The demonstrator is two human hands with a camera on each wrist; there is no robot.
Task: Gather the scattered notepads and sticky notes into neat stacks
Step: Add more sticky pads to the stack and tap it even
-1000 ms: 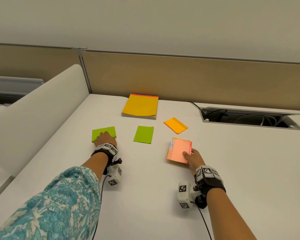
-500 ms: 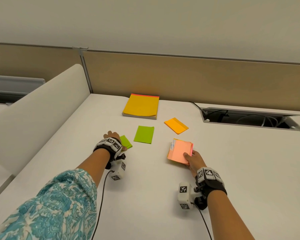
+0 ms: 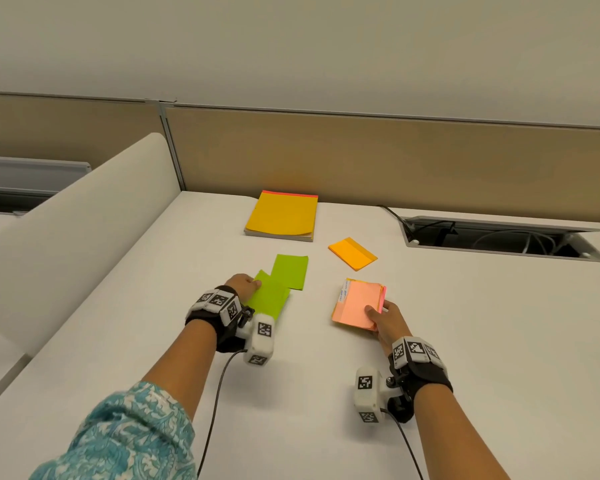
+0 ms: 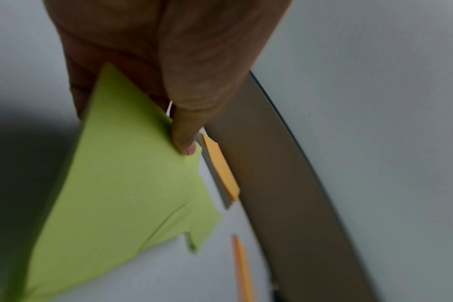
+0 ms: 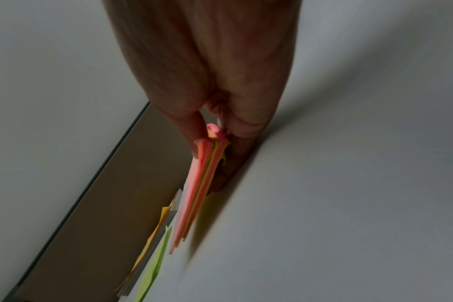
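My left hand (image 3: 244,285) pinches a green sticky pad (image 3: 268,299) by its left edge, thumb on top (image 4: 184,130), and holds it just over the near corner of a second green pad (image 3: 291,271) lying on the white desk (image 3: 499,341). My right hand (image 3: 383,318) pinches the near right corner of a pink pad stack (image 3: 359,304), lifted a little off the desk; the right wrist view shows pink and yellow sheets (image 5: 202,183) between thumb and fingers. A small orange pad (image 3: 353,253) lies beyond. A large yellow notepad (image 3: 282,215) sits by the back partition.
A tan partition (image 3: 395,157) closes the desk's far side and a white rounded divider (image 3: 66,220) its left. An open cable tray with wires (image 3: 499,239) is cut into the desk at the back right.
My left hand picked up the left green pad and carried it right, to the second green pad. My right hand's thumb has moved onto the pink stack, which stays where it was.
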